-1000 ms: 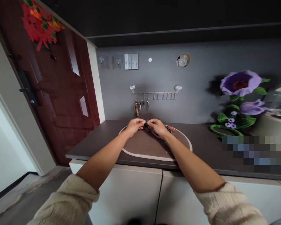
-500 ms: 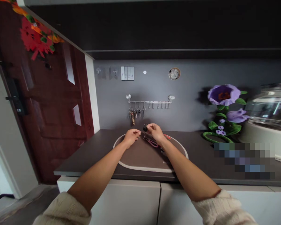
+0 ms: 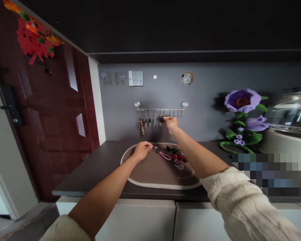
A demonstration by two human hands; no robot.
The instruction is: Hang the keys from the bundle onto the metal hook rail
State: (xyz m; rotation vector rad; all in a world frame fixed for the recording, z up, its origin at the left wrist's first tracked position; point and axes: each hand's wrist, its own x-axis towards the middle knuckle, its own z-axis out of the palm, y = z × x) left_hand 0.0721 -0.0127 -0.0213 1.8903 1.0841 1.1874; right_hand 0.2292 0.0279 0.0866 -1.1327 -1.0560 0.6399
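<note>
right fingers (image 3: 169,119) pinch one key bunch (image 3: 161,121) | left fingers (image 3: 147,145): can't tell | one rail (image 3: 160,109), four key sets (image 3: 145,123) hanging

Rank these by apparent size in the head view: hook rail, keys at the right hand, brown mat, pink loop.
1. Brown mat
2. Hook rail, long but thin
3. Pink loop
4. Keys at the right hand, which may hide part of them

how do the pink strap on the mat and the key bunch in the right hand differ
The pink strap lies looped on the mat; the key bunch is up by the hook rail, in the right hand. The strap is pink; the key bunch looks mostly black.
</note>
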